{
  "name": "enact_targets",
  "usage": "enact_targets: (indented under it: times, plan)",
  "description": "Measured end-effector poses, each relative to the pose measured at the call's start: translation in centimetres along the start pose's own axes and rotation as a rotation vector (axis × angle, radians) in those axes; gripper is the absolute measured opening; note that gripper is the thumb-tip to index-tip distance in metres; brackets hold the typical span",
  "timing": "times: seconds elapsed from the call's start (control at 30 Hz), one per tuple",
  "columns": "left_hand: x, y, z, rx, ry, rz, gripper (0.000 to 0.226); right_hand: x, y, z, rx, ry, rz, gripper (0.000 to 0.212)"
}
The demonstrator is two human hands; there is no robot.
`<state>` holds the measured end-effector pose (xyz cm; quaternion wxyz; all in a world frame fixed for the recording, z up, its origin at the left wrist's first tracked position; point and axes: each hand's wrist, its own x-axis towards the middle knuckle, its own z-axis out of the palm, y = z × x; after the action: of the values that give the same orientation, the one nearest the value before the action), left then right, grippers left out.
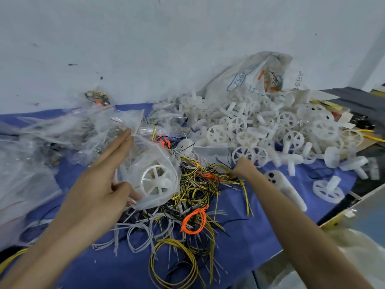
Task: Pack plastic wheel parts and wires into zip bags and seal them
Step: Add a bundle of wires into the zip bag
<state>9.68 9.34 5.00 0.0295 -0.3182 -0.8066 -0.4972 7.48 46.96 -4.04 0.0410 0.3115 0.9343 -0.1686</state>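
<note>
My left hand (104, 176) holds a clear zip bag (164, 155) with a white plastic wheel (156, 181) inside it; the thumb pinches the bag's lower edge and the fingers lie straight along its side. My right hand (242, 167) is curled down into the tangle of yellow, black, grey and orange wires (193, 205), pinching some yellow and black strands. A large heap of white wheel parts (260, 130) lies behind the right hand.
A pile of clear zip bags (62, 130) lies at the left on the blue cloth (260, 232). A printed white sack (256, 78) leans on the wall behind the wheels. A white phone (285, 188) lies by my right forearm. The table edge runs at the lower right.
</note>
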Motion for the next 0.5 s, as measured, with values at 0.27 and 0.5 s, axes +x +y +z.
enact_targets:
  times: [0.27, 0.5]
  plan:
    - [0.2, -0.1, -1.1, -0.049, 0.013, -0.005, 0.101, -1.0, 1.0, -4.3, 0.632, -0.003, 0.127, 0.030]
    - [0.2, -1.6, -3.3, -0.074, 0.233, 0.040, 0.106, -5.1, 0.8, -10.5, 1.323, 0.215, -0.197, 0.013]
